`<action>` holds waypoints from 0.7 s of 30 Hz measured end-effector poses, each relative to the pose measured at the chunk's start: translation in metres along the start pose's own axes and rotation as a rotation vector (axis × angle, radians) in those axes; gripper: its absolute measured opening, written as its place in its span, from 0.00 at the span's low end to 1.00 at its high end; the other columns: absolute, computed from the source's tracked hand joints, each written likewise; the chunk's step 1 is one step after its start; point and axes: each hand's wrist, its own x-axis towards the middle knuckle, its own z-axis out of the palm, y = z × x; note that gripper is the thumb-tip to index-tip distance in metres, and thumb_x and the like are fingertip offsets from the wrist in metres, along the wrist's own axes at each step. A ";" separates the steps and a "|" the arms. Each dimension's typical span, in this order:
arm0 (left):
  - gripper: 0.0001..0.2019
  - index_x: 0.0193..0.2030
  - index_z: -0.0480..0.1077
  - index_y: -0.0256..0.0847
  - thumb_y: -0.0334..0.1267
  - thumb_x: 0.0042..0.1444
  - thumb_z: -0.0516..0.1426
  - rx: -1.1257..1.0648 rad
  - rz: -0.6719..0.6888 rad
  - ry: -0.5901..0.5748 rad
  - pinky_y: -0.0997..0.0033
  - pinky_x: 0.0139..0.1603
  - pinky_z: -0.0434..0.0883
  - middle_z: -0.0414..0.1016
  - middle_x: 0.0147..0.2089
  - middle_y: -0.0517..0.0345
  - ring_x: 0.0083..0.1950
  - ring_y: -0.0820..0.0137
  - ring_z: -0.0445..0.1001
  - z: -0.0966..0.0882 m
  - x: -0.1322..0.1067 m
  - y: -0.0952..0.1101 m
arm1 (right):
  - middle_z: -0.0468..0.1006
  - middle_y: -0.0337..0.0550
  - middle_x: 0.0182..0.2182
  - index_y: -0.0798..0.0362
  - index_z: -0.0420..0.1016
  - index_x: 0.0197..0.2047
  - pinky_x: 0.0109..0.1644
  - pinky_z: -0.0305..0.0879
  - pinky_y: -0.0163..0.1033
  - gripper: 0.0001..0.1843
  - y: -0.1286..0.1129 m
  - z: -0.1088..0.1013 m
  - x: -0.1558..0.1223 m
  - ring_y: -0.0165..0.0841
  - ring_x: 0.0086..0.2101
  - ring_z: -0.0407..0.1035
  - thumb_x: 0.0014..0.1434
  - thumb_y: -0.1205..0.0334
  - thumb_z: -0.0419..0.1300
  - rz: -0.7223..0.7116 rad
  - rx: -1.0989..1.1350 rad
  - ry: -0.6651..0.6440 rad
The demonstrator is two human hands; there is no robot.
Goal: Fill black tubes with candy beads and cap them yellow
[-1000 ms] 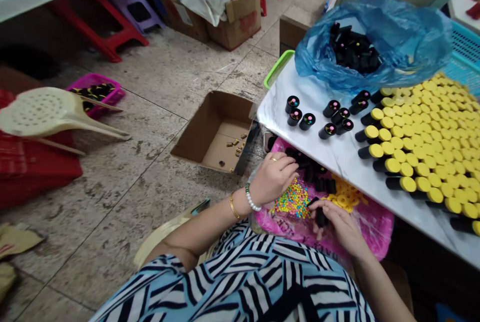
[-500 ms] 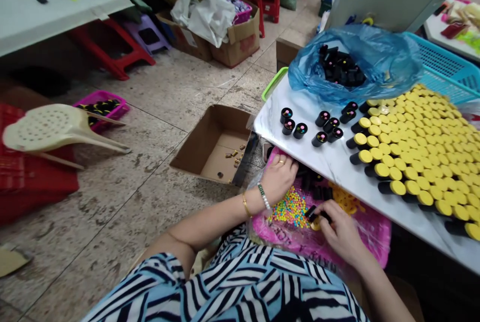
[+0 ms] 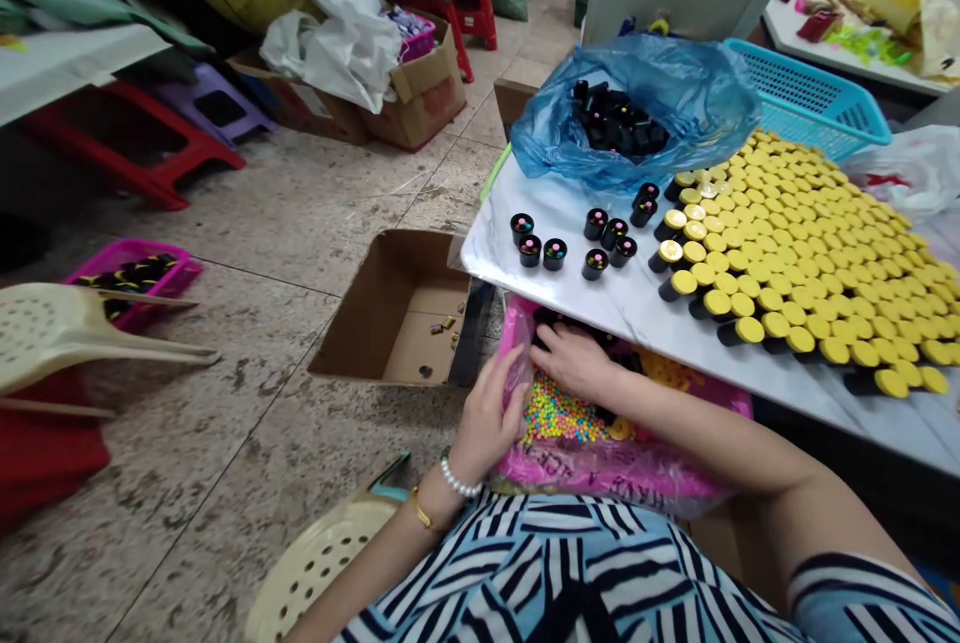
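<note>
Left hand [image 3: 487, 413]: clamped on the pink plastic bag [image 3: 622, 468]
Right hand [image 3: 574, 361]: fingers together over black tubes [image 3: 551, 318]; grip we cannot tell
Bag print [image 3: 630, 498]: we read "HAVE A"

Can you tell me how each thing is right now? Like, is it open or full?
Pink plastic bag, open, holding colored beads and black pieces.
Left hand, fingers against the bag's edge.
Right hand, resting on the black pieces.
Blue plastic bag, open, holding black tubes.
Cardboard box, open, small gold pieces inside.
</note>
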 end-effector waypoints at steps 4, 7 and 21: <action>0.26 0.72 0.61 0.50 0.35 0.68 0.54 -0.065 -0.029 0.060 0.56 0.60 0.79 0.74 0.65 0.47 0.60 0.59 0.79 0.000 -0.012 -0.005 | 0.73 0.60 0.53 0.57 0.70 0.55 0.45 0.72 0.47 0.17 -0.002 0.000 0.009 0.46 0.47 0.72 0.72 0.69 0.42 0.093 0.089 -0.022; 0.25 0.71 0.63 0.49 0.36 0.68 0.55 -0.114 -0.094 0.066 0.64 0.47 0.82 0.77 0.62 0.50 0.49 0.64 0.83 0.000 -0.013 -0.007 | 0.75 0.61 0.52 0.58 0.68 0.56 0.41 0.73 0.46 0.18 -0.002 -0.003 0.011 0.44 0.42 0.75 0.72 0.70 0.41 0.145 0.147 -0.034; 0.23 0.71 0.63 0.45 0.45 0.72 0.55 -0.537 -0.250 0.265 0.68 0.55 0.78 0.80 0.57 0.50 0.51 0.68 0.81 0.022 -0.015 -0.008 | 0.81 0.38 0.45 0.42 0.76 0.60 0.44 0.83 0.36 0.25 0.014 0.002 -0.073 0.32 0.42 0.81 0.60 0.58 0.71 0.436 2.100 -0.003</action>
